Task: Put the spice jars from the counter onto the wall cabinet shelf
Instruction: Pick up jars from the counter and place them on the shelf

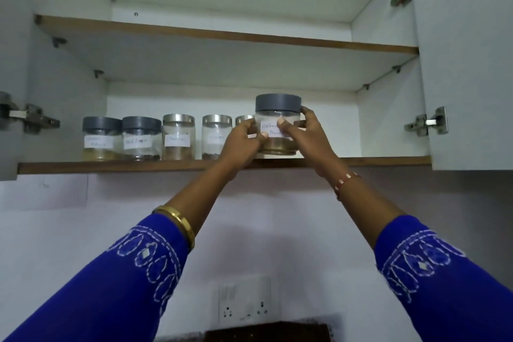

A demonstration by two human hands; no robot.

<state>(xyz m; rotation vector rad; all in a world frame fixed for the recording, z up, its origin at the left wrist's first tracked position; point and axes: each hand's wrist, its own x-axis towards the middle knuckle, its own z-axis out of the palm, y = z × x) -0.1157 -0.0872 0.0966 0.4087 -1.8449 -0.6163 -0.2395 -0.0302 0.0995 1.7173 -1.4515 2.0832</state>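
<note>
A clear spice jar with a grey lid point(278, 104) and a white handwritten label stands at the front of the lower cabinet shelf point(111, 167). My left hand point(242, 141) grips its left side and my right hand point(305, 133) grips its right side, thumbs across the label. To its left a row of jars stands on the shelf: two grey-lidded jars point(101, 138) point(141, 138) and two steel-lidded jars point(178, 136) point(215, 136). A further steel lid point(243, 119) shows behind my left hand.
The upper shelf point(222, 36) is bare. Both cabinet doors stand open, with hinges at the left point(27, 116) and right point(427, 122). Shelf space lies to the right of the held jar. A wall socket plate point(244, 302) sits below, above a dark counter edge.
</note>
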